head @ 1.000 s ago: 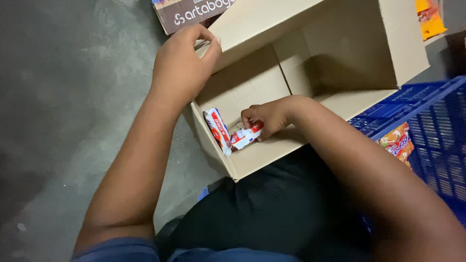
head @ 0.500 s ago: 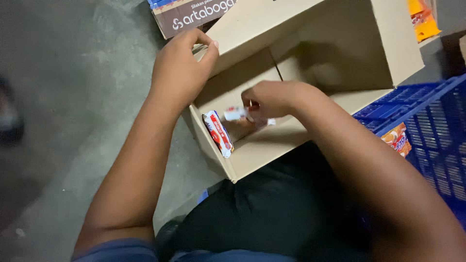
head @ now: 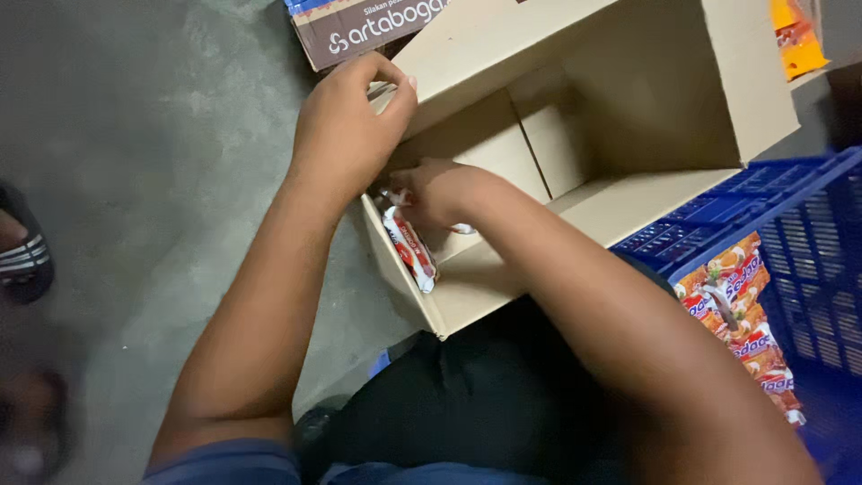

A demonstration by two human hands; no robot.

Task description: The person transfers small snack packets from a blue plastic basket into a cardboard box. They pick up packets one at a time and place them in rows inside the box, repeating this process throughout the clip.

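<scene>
A: We're looking down on a rough grey concrete floor [head: 153,162], dim light, with a striped sandal [head: 25,256] at nine o'clock.

B: Centre frame sits an open cardboard box [head: 646,99], plain brown, smooth flat walls. At four o'clock there's a blue plastic crate [head: 808,233] with a lattice side, glossy snack packets [head: 736,305] stacked in it.

A: The left hand [head: 346,135] pinches the box's left wall, thumb and fingers closed over its top edge.

B: The right hand [head: 440,193] is down inside the box, at six o'clock from the left hand, fingers curled on a small red-and-white packet [head: 395,196]. A second packet [head: 411,247] stands on edge against the left wall, just below.
</scene>
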